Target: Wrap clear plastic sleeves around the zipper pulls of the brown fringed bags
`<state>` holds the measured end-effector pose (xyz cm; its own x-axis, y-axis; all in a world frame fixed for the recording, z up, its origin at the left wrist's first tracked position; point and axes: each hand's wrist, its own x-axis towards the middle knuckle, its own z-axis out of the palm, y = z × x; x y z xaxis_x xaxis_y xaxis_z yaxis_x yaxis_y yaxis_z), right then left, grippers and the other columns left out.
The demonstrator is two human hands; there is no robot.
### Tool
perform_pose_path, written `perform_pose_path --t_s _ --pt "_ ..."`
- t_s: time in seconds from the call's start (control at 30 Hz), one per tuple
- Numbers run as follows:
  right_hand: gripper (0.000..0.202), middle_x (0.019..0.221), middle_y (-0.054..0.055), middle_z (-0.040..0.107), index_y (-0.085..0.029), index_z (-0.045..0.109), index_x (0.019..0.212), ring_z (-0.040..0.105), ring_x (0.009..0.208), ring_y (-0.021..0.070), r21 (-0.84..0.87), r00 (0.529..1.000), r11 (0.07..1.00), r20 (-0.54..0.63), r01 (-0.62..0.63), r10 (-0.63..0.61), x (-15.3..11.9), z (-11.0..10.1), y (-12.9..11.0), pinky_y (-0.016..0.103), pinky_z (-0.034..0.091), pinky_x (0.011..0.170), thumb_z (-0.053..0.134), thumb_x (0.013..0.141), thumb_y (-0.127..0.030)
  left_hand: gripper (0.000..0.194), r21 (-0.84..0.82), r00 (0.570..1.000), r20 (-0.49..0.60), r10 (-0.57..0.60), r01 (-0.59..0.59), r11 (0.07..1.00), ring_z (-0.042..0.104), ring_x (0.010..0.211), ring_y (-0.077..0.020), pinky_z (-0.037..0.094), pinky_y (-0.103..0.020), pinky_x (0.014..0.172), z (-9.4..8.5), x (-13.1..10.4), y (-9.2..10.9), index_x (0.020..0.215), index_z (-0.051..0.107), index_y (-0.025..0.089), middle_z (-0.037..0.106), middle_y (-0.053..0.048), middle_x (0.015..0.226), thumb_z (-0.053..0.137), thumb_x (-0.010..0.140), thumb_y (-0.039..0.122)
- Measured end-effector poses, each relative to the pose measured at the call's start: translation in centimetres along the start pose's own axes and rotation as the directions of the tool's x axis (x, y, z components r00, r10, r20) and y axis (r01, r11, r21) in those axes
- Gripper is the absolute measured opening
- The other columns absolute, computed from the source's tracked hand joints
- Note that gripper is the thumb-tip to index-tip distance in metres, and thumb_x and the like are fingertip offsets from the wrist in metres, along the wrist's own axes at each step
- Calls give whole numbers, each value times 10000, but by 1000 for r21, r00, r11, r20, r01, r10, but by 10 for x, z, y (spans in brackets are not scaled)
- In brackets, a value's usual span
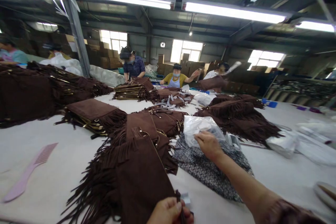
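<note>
Dark cord [178,196] near, around centre, just beside fringed brown bag [145,176]; left hand [170,211] pinches cord between fingers. Right hand [210,145] farther right, touching clear plastic bag [190,127] on speckled cloth [202,168]; gripping or not, cannot tell. Looks mid-work: cord in hand, brown stack [90,108] left, brown heap [231,115] far right; done versus left unclear. Clear plastic bag: greyish contents, indistinct. Blue bin [270,103] far right, contents unreadable.
</note>
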<state>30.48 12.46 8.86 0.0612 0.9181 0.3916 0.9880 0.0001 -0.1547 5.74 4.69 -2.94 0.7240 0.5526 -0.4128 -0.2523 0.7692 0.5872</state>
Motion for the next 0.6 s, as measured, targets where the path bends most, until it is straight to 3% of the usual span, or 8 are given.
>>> perform_pose_path --t_s 0.07,0.13,0.23,0.33,0.43,0.6 --pt "262 790 39 683 -189 720 794 598 775 173 246 991 962 81 -119 102 -31 -10 -14 264 419 733 519 884 -332 362 -91 999 -7 -45 44 995 666 764 -211 475 -308 699 6 -10 5 799 632 122 676 -89 794 825 641 384" --pt "267 690 10 655 -187 687 699 581 688 164 428 948 855 243 -293 204 -71 -17 -28 252 413 645 582 823 -398 259 -153 995 -65 -72 62 986 674 827 -209 496 -307 715 13 -20 10 872 629 129 688 -92 886 769 725 291" --pt "307 565 -13 573 -182 589 566 520 587 148 472 861 743 424 -474 280 -131 -18 -46 249 361 550 635 741 -430 167 -177 990 -119 -79 57 983 675 844 -199 521 -332 767 20 -28 17 885 627 123 690 -86 907 716 777 213" --pt "292 557 -15 568 -182 575 563 506 577 143 484 817 683 488 -546 307 -177 -12 -58 250 355 550 642 714 -422 110 -177 993 -89 -73 56 983 665 824 -174 530 -325 770 24 -30 18 884 635 123 688 -74 894 672 819 203" --pt "240 613 -1 624 -177 629 620 540 616 153 483 797 665 523 -570 304 -200 -10 -67 255 381 591 638 720 -396 93 -162 995 -91 -47 32 986 657 817 -155 529 -298 746 26 -29 16 899 648 127 685 -68 901 636 849 205" --pt "199 636 1 648 -182 662 654 557 628 156 483 811 683 507 -547 292 -205 -16 -80 255 389 600 635 731 -363 98 -115 993 -122 -4 -10 993 657 831 -154 516 -263 693 31 -34 8 890 655 135 680 -70 926 633 854 223"
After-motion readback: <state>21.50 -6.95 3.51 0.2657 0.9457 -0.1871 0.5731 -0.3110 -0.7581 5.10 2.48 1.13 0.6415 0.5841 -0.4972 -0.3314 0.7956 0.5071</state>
